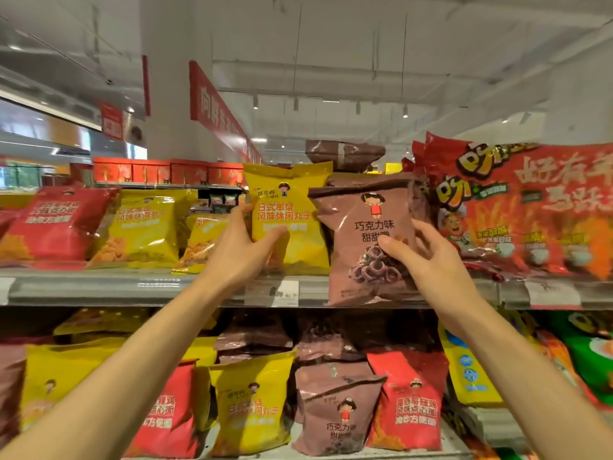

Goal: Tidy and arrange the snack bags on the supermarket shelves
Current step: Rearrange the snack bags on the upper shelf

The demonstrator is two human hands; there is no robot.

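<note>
Head view: two bags are held upright at the front of the upper shelf point(132, 287), a yellow bag point(288, 207) in the left hand point(242, 250) and a brown bag point(368, 234) in the right hand point(428, 257). The brown bag's lower edge is seen hanging over the shelf lip, in front of the price rail, so it is judged not yet seated; if released here it would likely tip forward and drop onto the bags on the lower shelf point(331, 454). The two held bags touch along their inner edges, and a push on one is judged likely to shift the other. The large red bags point(530, 210) just beside the brown bag lean outward and could be dislodged if the brown bag is forced sideways. A squeeze on the air-filled packs could crush the contents. The price tag point(282, 293) below the left hand could be knocked by the wrist. Left fingers: curled round the yellow bag's left edge, thumb pressed on the front face, the bag grasped. Right fingers point(421, 230): curled round the brown bag's right edge, thumb laid across the front near the printed rings, the bag grasped. Neither hand is released. Other yellow and red bags lie tilted to the left on the same shelf.
</note>
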